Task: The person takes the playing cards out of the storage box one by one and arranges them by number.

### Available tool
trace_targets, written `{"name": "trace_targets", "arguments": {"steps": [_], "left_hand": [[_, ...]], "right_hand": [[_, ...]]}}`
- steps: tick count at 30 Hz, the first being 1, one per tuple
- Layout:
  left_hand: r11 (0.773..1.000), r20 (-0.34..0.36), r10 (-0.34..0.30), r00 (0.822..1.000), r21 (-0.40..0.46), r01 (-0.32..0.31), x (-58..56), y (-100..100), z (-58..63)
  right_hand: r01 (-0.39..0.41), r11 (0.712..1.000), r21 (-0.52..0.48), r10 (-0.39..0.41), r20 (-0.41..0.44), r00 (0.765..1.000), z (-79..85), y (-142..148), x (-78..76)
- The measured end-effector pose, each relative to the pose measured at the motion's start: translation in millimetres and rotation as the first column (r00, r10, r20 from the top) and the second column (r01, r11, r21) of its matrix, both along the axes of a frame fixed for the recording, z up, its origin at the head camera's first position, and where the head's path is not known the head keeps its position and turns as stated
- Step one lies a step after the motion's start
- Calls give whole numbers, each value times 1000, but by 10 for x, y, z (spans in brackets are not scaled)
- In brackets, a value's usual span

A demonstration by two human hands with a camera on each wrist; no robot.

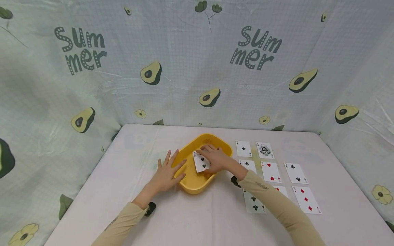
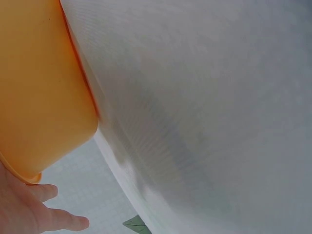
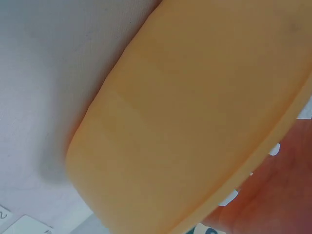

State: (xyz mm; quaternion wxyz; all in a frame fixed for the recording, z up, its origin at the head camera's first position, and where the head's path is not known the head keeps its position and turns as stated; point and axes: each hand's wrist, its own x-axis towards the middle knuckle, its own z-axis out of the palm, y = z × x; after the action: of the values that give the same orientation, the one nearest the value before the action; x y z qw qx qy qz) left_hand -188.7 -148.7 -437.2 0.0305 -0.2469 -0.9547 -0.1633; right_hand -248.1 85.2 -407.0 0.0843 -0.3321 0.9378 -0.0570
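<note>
A yellow plastic tub stands mid-table, slightly turned. Inside it, my right hand holds a spade playing card by its right side, with the fingers bent over the top edge and the thumb near the lower corner. Part of that card is hidden beneath the hand. My left hand is at the tub's left rim with its fingers spread, and it holds nothing. In the left wrist view its fingers extend past the orange-looking wall. The right wrist view is mostly filled by the tub's outer side.
Face-up cards lie in loose rows to the right: an ace of clubs, an ace of spades, a two of hearts, a two of clubs, a three of diamonds and others. My right forearm partly covers some.
</note>
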Motion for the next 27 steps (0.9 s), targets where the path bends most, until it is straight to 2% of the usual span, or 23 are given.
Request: {"name": "trace_targets", "arguments": {"steps": [11,16,27], "left_hand": [[1000,-39,-17,999,12,17,11,-16,-32],[1000,-35,-20,999,15,21,16,-19,-28],[1000,-32,-21,999,23,21,10,-21,-18]], "right_hand": [[9,997,-83,-13,-53,999,93,198,116],[-3,989,-146,-5,-53,999,149,298,205],[7,980,-200,-39,-158,987,191,526,353]]}}
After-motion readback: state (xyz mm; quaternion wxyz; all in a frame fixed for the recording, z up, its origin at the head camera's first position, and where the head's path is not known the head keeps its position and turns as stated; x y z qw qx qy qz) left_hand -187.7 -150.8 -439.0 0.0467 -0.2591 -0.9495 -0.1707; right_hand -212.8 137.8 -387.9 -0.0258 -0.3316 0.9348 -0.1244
